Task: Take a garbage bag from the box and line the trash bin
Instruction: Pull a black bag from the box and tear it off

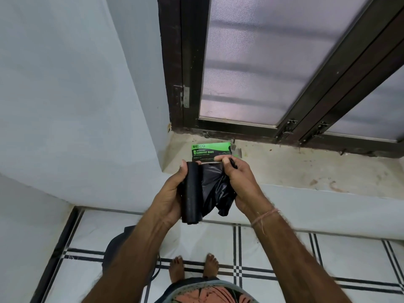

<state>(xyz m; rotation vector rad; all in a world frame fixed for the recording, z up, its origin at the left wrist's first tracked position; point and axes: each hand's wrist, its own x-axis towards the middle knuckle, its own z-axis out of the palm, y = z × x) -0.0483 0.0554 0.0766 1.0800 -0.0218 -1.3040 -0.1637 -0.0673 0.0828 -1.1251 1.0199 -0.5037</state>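
Note:
My left hand (169, 194) grips a black roll of garbage bags (192, 193), held upright in front of me. My right hand (239, 182) pinches the loose black bag (215, 189) that unrolls from it, bunched between the two hands. Just behind them, a green and black garbage bag box (209, 150) lies on the stone window ledge (284, 169). A dark trash bin (113, 248) stands on the floor below my left forearm, mostly hidden by it.
A dark-framed window with frosted glass (273, 62) rises behind the ledge. A pale wall (65, 95) closes the left side. My bare feet (194, 266) stand on a white tiled floor with black lines.

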